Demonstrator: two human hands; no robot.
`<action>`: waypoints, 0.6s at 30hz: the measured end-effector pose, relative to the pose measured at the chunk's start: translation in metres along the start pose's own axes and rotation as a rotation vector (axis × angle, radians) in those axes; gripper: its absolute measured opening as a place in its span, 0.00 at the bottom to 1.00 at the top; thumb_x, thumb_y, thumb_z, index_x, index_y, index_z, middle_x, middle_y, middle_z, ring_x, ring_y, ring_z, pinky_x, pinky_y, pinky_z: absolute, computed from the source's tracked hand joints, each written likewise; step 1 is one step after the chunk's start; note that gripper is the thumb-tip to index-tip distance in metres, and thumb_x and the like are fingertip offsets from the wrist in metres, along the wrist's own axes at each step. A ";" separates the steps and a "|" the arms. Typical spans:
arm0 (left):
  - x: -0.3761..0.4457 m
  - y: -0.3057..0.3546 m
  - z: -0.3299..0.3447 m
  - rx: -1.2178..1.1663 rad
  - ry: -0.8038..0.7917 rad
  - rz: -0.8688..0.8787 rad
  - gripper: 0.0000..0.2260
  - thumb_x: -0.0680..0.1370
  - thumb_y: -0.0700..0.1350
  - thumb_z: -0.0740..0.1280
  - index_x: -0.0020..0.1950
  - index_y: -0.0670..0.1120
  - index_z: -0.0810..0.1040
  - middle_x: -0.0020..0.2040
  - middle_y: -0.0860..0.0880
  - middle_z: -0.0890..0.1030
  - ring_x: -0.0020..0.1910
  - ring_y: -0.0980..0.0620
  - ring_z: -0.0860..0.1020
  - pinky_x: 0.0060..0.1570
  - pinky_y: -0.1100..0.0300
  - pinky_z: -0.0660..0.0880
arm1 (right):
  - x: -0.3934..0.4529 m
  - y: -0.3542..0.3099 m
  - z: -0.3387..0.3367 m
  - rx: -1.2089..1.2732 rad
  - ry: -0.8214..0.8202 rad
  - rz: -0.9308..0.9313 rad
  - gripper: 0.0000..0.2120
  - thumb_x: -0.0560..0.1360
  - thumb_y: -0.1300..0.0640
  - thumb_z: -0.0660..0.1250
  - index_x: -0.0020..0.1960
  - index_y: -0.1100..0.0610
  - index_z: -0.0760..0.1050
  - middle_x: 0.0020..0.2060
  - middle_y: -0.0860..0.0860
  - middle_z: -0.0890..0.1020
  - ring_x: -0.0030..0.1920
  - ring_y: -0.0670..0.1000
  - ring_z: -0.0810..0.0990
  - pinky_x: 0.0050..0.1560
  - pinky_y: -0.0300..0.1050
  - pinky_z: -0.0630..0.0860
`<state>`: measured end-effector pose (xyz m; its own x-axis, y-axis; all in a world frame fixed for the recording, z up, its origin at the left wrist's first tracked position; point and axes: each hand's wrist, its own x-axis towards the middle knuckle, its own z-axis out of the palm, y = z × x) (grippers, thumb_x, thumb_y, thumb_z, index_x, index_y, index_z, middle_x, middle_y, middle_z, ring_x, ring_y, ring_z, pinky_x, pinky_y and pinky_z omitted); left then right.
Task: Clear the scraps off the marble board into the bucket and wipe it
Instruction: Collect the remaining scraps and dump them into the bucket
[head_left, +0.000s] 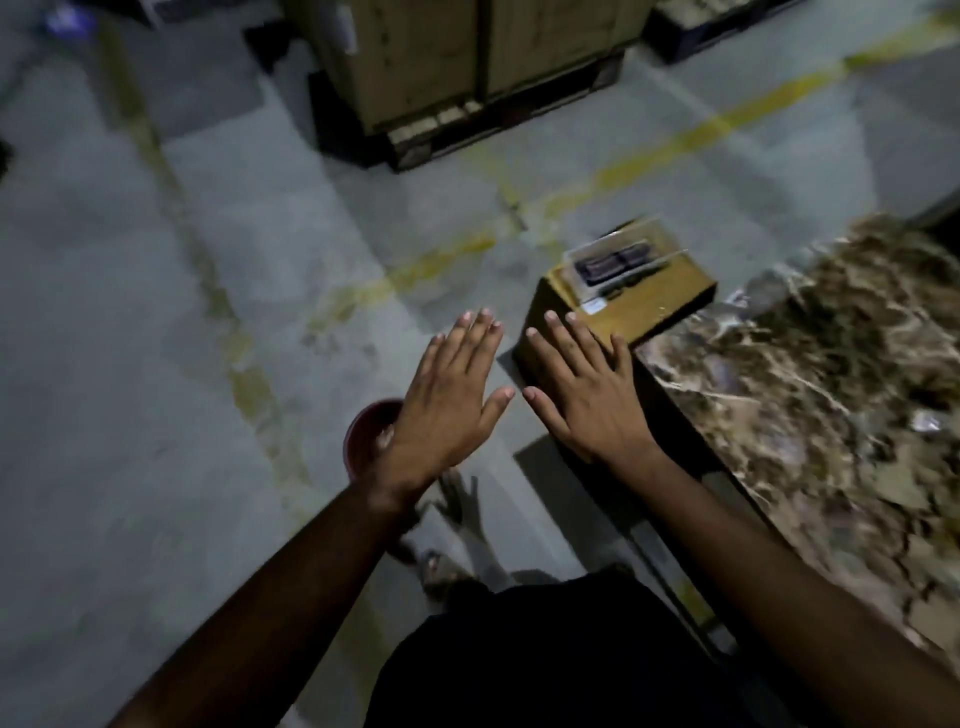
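Observation:
The brown veined marble board (810, 415) fills the right side of the head view, with pale scraps (924, 422) lying on it. A dark red bucket (366, 436) stands on the floor to its left, half hidden behind my left hand. My left hand (447, 405) hovers flat above the bucket, palm down, fingers spread, holding nothing. Beside it, my right hand (587, 395) is held out flat the same way, just left of the board's edge and in front of a box. The picture is blurred.
A cardboard box (649, 306) with a clear plastic case (618, 260) on top sits at the board's far left corner. Wooden crates on a dark pallet (467, 124) stand further back. Yellow lines (675, 150) cross the grey concrete floor. My sandalled feet (441, 566) are below.

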<state>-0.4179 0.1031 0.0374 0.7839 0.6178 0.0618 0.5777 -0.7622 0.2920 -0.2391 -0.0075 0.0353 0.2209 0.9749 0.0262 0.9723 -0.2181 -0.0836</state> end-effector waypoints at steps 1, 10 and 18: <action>0.011 0.018 -0.001 -0.005 -0.010 0.053 0.33 0.81 0.61 0.50 0.83 0.48 0.51 0.83 0.49 0.50 0.82 0.51 0.47 0.79 0.50 0.47 | -0.014 0.015 -0.006 0.004 0.025 0.051 0.32 0.82 0.36 0.49 0.82 0.48 0.55 0.82 0.49 0.53 0.82 0.50 0.49 0.76 0.66 0.52; 0.087 0.211 0.052 0.012 -0.129 0.423 0.34 0.80 0.61 0.50 0.83 0.48 0.52 0.83 0.49 0.51 0.82 0.50 0.48 0.80 0.48 0.50 | -0.150 0.161 -0.021 0.062 0.130 0.472 0.32 0.82 0.36 0.48 0.82 0.48 0.56 0.82 0.49 0.55 0.82 0.51 0.51 0.76 0.68 0.53; 0.111 0.421 0.149 -0.020 -0.312 0.670 0.32 0.80 0.61 0.47 0.82 0.49 0.53 0.83 0.49 0.53 0.81 0.49 0.49 0.77 0.52 0.46 | -0.291 0.307 -0.015 0.103 0.107 0.768 0.32 0.81 0.35 0.48 0.82 0.47 0.55 0.82 0.48 0.53 0.82 0.50 0.50 0.76 0.66 0.53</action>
<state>-0.0534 -0.1778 0.0249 0.9971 -0.0651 -0.0400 -0.0499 -0.9513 0.3043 -0.0035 -0.3587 0.0174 0.8401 0.5421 0.0191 0.5335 -0.8194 -0.2095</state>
